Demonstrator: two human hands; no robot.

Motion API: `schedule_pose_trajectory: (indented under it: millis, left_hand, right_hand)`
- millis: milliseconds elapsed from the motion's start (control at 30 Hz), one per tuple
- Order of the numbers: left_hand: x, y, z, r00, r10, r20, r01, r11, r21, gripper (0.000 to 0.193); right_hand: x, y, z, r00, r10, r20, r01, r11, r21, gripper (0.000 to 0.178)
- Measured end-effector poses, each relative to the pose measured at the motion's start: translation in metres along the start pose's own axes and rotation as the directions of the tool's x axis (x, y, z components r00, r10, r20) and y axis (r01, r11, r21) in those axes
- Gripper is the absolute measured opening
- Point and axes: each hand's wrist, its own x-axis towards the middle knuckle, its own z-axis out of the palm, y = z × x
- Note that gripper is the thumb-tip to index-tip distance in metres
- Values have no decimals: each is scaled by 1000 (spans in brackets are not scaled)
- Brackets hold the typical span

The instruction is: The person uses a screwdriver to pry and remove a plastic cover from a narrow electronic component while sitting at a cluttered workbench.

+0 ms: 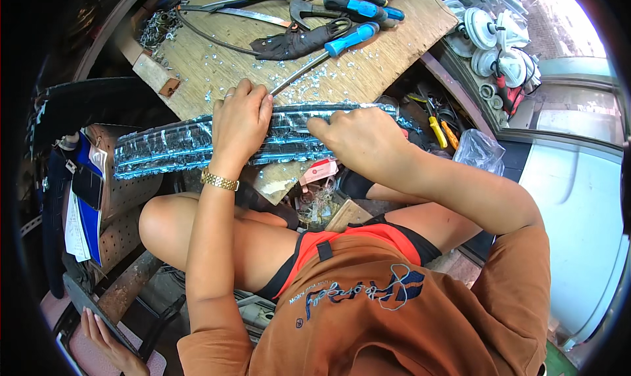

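A long, dark ribbed strip [177,139] with shiny bluish-silver shreds along its edges lies across in front of me, against the near edge of the wooden board. My left hand [240,123], with a gold watch on its wrist, presses down over the strip, its fingers together and curled over the far edge. Closed into a fist, my right hand [365,136] rests at the strip's right part, thumb side to the left. Whatever it may hold is hidden. Beyond the left fingertips lies a screwdriver [351,39] with a blue handle, its shaft pointing toward that hand.
On the board [217,73] lie bluish flakes, a dark cloth-wrapped tool [299,41] and a hammer head [305,11]. Pliers [435,129] and a clear plastic bag [480,151] are at the right. White round parts [483,27] stand farther off. Another person's hand [108,343] shows lower left, near a phone [87,187].
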Motion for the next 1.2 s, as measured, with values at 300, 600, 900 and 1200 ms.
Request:
schedule_pose_trajectory:
  millis: [300, 600, 900, 1200]
  left_hand:
    - [0, -3, -1, 999, 32, -1, -32, 999, -19, 25]
    - [0, -5, -1, 999, 38, 18, -37, 998, -43, 24]
    - [0, -8, -1, 998, 68, -1, -68, 996, -57, 25]
    - [2, -6, -1, 998, 39, 38, -37, 996, -76, 24]
  right_hand:
    - [-6, 19, 1, 994, 12, 108, -15, 999, 30, 23]
    - [-39, 41, 3, 995, 46, 83, -47, 999, 15, 20]
    - [-69, 61, 2, 993, 80, 83, -77, 996, -35, 24]
    - [-98, 77, 0, 974, 182, 135, -171, 981, -89, 20]
